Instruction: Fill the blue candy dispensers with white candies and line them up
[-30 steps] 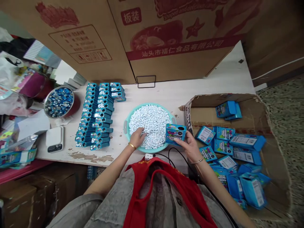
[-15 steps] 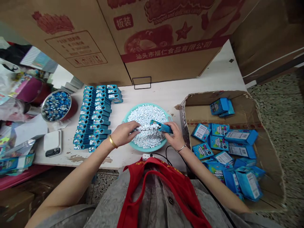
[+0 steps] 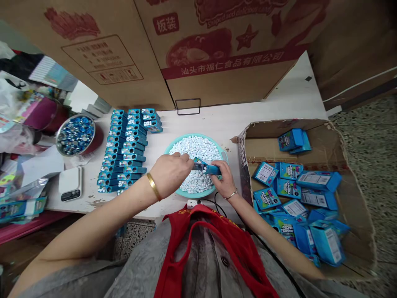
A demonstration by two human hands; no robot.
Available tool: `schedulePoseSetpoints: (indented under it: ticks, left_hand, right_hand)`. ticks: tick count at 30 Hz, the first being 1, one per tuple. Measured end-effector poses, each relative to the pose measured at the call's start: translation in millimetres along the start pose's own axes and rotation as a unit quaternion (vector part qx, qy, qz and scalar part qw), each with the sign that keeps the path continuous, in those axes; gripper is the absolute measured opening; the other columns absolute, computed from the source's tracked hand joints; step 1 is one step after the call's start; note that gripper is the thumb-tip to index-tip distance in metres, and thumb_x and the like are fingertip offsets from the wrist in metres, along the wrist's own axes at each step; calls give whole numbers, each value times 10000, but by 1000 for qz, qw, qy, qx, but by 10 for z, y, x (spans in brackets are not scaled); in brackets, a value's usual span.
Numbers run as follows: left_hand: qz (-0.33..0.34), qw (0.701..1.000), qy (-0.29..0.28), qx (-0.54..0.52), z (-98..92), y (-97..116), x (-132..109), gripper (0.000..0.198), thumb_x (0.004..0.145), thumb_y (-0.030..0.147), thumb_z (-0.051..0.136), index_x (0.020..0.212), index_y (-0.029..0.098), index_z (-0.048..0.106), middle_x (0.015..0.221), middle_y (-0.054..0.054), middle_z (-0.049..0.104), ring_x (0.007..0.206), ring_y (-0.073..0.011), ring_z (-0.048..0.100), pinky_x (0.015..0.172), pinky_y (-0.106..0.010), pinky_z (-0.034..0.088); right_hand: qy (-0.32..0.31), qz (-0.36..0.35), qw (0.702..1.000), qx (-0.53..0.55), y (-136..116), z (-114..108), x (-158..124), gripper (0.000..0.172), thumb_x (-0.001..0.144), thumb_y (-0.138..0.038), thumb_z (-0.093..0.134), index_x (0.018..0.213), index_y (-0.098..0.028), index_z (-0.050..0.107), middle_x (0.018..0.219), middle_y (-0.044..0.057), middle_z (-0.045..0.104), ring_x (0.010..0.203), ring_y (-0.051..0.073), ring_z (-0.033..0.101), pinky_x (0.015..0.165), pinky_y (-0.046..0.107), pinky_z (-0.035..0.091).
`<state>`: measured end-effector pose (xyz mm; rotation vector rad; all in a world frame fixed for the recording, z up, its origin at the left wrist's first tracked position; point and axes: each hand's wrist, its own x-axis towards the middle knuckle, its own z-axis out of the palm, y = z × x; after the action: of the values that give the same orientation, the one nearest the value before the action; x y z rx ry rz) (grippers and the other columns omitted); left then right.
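Note:
Over the turquoise basin point(image 3: 225, 157) of small white candies point(image 3: 195, 185), my right hand point(image 3: 225, 180) grips a small blue candy box point(image 3: 212, 169), tilted with its mouth facing left. My left hand point(image 3: 173, 171) is closed, knuckles up, round a small scoop point(image 3: 199, 167) whose dark end meets the box's mouth. Most of the scoop is hidden by the fingers. Left of the basin stand rows of open blue boxes point(image 3: 133, 157), with white candies showing in several of them.
A cut-down carton point(image 3: 263, 153) on the right holds several blue boxes point(image 3: 288, 188). To the left are a metal bowl point(image 3: 77, 134) of blue-and-silver pieces and a white scale point(image 3: 70, 182). A tall cardboard box point(image 3: 217, 89) stands behind. A cable point(image 3: 217, 203) runs near the table's front edge.
My left hand has turned over and moved right, bringing the scoop from above the candies to the box's mouth. The candies heaped on the scoop no longer show. My right hand still holds the box.

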<state>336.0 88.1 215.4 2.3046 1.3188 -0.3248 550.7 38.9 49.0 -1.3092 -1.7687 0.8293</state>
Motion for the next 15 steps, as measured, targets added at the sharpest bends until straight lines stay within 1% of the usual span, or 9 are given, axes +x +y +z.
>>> schedulePoseSetpoints:
  ticks: [2,4,6,8,10,12,13,15]
  left_hand:
    - [-24,999,26,8,103,-136,-60,186,894,148,417,956,173,591,928,-80,589,936,-244,583,799,-355,470]
    - [-70,997,43,2,342,-357,-116,175,908,221,445,1006,180,584,961,-80,593,947,-240,587,796,-339,474]
    - [-122,992,26,-12,712,-585,-133,160,897,240,482,1007,182,582,973,-80,600,934,-236,599,785,-330,476]
    - [-163,986,-4,-32,1147,-726,-75,130,881,203,502,979,178,584,986,-92,607,945,-241,606,779,-331,479]
    - [-182,981,-7,-67,1551,-729,71,142,888,199,501,1009,180,574,1043,-103,608,999,-245,598,795,-333,481]
    - [-189,977,13,-98,1846,-616,279,170,917,220,468,1056,179,556,1098,-110,603,1044,-246,585,816,-336,482]
    - [-191,975,27,-112,1944,-541,388,182,927,226,451,1074,178,548,1117,-112,600,1061,-245,579,825,-338,482]
    - [-196,969,55,-136,2054,-408,571,193,929,222,441,1092,182,538,1141,-112,596,1081,-243,571,836,-339,483]
  right_hand:
    - [9,7,1000,1,34,-11,10,352,757,-125,492,1092,-226,531,1071,83,569,1048,248,542,946,454,449]
    - [16,15,1000,2,85,-36,25,347,758,-133,499,1089,-233,532,1072,78,568,1049,248,544,952,457,445]
    - [17,24,1000,6,148,-63,42,343,760,-148,515,1091,-238,532,1084,75,565,1059,249,542,964,456,437]
    - [17,39,999,17,216,-75,56,335,771,-176,539,1100,-235,526,1091,73,563,1056,246,544,956,441,437]
    - [19,64,997,29,274,-65,62,325,784,-215,566,1105,-231,518,1078,65,564,1029,237,553,935,418,443]
    - [25,96,994,37,312,-38,61,324,790,-266,598,1100,-228,510,1055,55,568,1001,227,557,917,397,443]
    - [28,110,993,39,322,-21,59,330,788,-290,614,1094,-228,508,1045,50,569,992,224,556,914,390,441]
    - [34,132,990,47,331,14,54,348,779,-324,642,1083,-227,504,1023,41,570,975,217,552,910,377,437]
